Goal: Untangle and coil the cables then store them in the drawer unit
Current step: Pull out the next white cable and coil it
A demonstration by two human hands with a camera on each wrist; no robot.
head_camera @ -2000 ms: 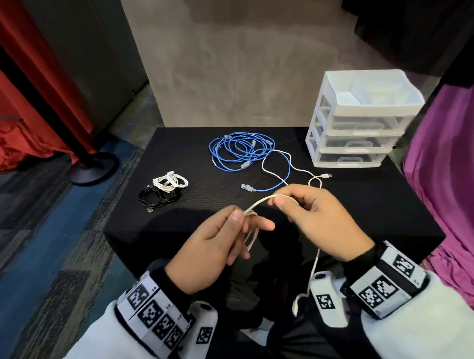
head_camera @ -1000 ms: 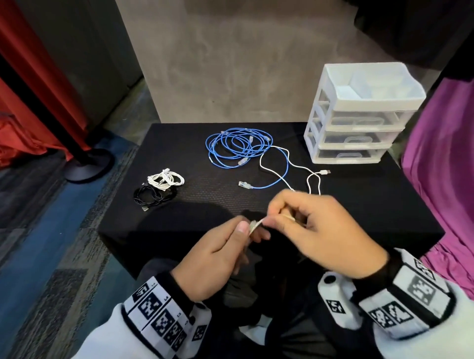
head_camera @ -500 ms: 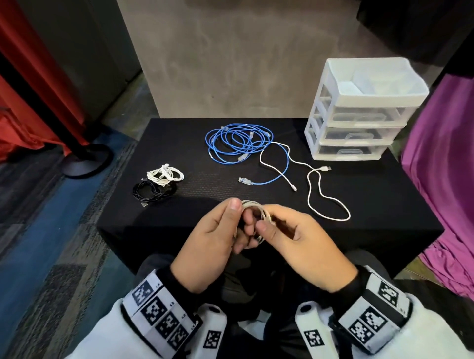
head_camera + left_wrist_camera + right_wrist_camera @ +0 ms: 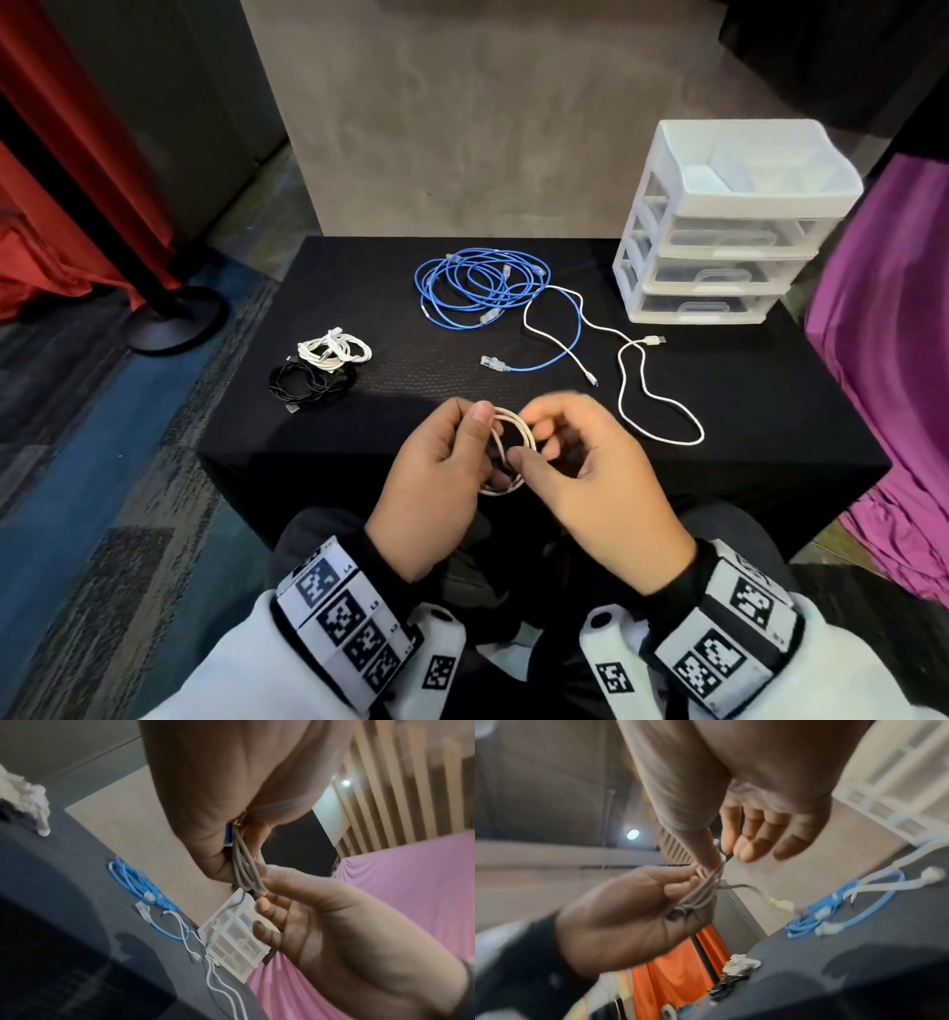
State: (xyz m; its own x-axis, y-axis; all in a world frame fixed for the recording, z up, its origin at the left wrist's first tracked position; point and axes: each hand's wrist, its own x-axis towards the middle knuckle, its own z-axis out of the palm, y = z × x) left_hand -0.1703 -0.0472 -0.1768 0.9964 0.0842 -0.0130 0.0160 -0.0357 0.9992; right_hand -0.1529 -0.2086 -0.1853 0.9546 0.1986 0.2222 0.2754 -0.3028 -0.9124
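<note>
A small beige cable coil (image 4: pixel 515 429) hangs above the table's near edge between both hands. My left hand (image 4: pixel 475 442) grips its left side, thumb on top, and the bunched strands (image 4: pixel 244 866) run through its fingers. My right hand (image 4: pixel 531 437) pinches the coil's right side between thumb and forefinger; its other fingers are spread and blurred. A short loose end with a plug (image 4: pixel 780 903) sticks out of the coil. The white drawer unit (image 4: pixel 719 221) stands at the far right of the table with its drawers closed.
A tangled blue cable pile (image 4: pixel 477 288) lies at the far middle of the black table (image 4: pixel 390 411), and a loose white cable (image 4: pixel 631 390) trails from it to the right. Coiled white (image 4: pixel 334 352) and black (image 4: pixel 308 385) cables sit at the left. A magenta cloth (image 4: pixel 883 360) hangs on the right.
The right hand has wound the cable's hanging tail onto the coil, which is now tighter. Both hands stay at the table's near edge, and the loose white cable behind them is uncovered.
</note>
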